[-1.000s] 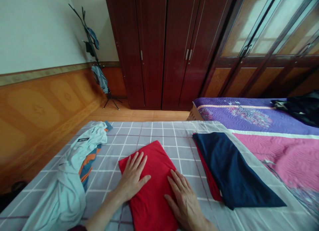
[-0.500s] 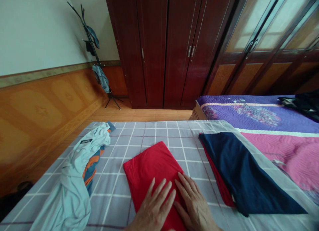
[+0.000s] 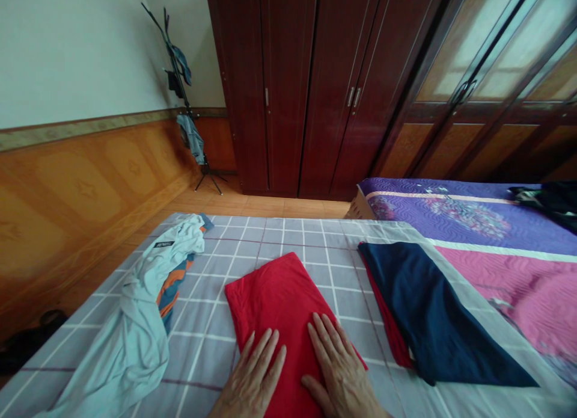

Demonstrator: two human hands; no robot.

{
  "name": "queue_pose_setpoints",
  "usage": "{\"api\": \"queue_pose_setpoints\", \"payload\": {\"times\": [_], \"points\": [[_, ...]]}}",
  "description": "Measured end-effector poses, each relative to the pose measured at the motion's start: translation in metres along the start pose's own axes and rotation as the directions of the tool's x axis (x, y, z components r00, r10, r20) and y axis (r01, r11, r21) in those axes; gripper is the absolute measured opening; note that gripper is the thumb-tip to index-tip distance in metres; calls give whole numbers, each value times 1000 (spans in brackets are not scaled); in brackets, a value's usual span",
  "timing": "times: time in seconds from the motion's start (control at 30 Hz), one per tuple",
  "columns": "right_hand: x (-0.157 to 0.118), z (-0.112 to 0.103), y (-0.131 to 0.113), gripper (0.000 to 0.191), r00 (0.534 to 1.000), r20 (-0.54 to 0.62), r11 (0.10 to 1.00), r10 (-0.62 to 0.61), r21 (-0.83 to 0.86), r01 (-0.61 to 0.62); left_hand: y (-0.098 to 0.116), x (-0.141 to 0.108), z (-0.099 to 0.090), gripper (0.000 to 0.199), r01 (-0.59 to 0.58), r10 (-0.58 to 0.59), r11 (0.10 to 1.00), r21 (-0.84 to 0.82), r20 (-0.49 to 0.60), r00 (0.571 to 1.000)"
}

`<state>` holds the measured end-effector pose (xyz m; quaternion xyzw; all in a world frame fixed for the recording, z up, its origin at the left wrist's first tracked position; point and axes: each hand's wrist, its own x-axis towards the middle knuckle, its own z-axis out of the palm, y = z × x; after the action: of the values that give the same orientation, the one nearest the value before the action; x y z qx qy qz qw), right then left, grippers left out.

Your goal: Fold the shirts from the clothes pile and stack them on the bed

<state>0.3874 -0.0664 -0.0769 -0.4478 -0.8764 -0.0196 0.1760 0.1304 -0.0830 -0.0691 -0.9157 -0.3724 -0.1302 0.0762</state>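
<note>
A folded red cloth (image 3: 282, 298) lies on the grey checked bed sheet (image 3: 211, 304), near the bottom centre. My left hand (image 3: 252, 376) rests flat on its lower left part, fingers spread and pointing away from me. On the right side of the same cloth lies my right hand (image 3: 338, 370), palm down with the thumb apart from the fingers. Neither hand grips anything. The cloth's near end runs out of the frame between my wrists.
Left of the cloth lies a crumpled pale green garment (image 3: 135, 322) over an orange and blue one (image 3: 174, 285). A navy garment (image 3: 433, 310) covers a red one at the right. Beyond are a dark red wardrobe (image 3: 288, 105), a coat stand (image 3: 183, 93) and a purple bedspread (image 3: 442, 207).
My hands have moved apart, the left one leftward across the red cloth. More of the cloth's middle and its right edge now shows. The view has tilted slightly.
</note>
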Motion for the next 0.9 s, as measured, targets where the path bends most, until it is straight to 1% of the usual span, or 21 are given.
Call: {"api": "queue_pose_setpoints", "payload": {"times": [0.07, 0.13, 0.2, 0.27, 0.3, 0.33, 0.37, 0.43, 0.47, 0.5, 0.53, 0.6, 0.67, 0.7, 0.73, 0.8, 0.87, 0.9], "points": [[-2, -5, 0, 77, 999, 22, 1000, 27, 12, -27, 2, 5, -17, 72, 53, -52, 998, -40, 26, 998], [4, -13, -2, 74, 997, 74, 999, 18, 45, -22, 4, 11, -35, 84, 104, -101, 991, -87, 43, 994], [16, -21, -1, 71, 989, 143, 995, -46, 98, 32, 7, 18, -50, 96, 133, -126, 983, -126, 61, 990], [32, -25, 5, 70, 969, 210, 983, -132, 157, 100, 9, 22, -58, 99, 130, -120, 980, -151, 75, 990], [40, -25, 11, 70, 960, 233, 977, -157, 176, 117, 10, 24, -60, 99, 123, -112, 979, -160, 76, 991], [47, -24, 18, 69, 957, 248, 978, -152, 180, 109, 10, 24, -60, 99, 119, -109, 979, -166, 70, 992], [53, -22, 25, 68, 961, 253, 984, -110, 163, 70, 10, 24, -59, 99, 119, -110, 979, -168, 61, 992], [62, -18, 35, 66, 972, 231, 994, 36, 92, -59, 9, 23, -52, 100, 129, -123, 978, -166, 49, 991], [65, -17, 37, 63, 973, 213, 992, 94, 58, -108, 8, 22, -48, 100, 131, -125, 978, -164, 49, 991], [67, -16, 35, 61, 975, 193, 992, 112, 43, -122, 8, 21, -43, 101, 130, -123, 978, -163, 52, 991], [70, -16, 31, 60, 980, 181, 994, 87, 49, -97, 7, 20, -39, 102, 120, -115, 979, -163, 41, 993], [76, -16, 19, 58, 982, 184, 994, -43, 110, 23, 5, 18, -30, 105, 87, -85, 982, -165, 16, 996], [86, -14, 11, 58, 963, 217, 975, -162, 183, 123, 3, 18, -26, 106, 61, -61, 983, -174, 4, 998], [93, -13, 11, 59, 953, 240, 970, -184, 200, 136, 3, 17, -26, 105, 62, -61, 982, -177, 11, 998], [101, -11, 15, 60, 948, 267, 973, -173, 195, 122, 2, 17, -26, 104, 68, -64, 982, -178, 32, 997], [117, -9, 28, 61, 948, 309, 990, -77, 135, 37, 2, 17, -28, 104, 93, -82, 981, -170, 67, 994], [131, -8, 40, 61, 949, 311, 996, 45, 58, -66, 2, 17, -30, 108, 104, -90, 982, -161, 93, 992], [136, -9, 43, 62, 949, 303, 995, 83, 34, -98, 2, 16, -31, 109, 102, -86, 982, -161, 101, 991]]}}
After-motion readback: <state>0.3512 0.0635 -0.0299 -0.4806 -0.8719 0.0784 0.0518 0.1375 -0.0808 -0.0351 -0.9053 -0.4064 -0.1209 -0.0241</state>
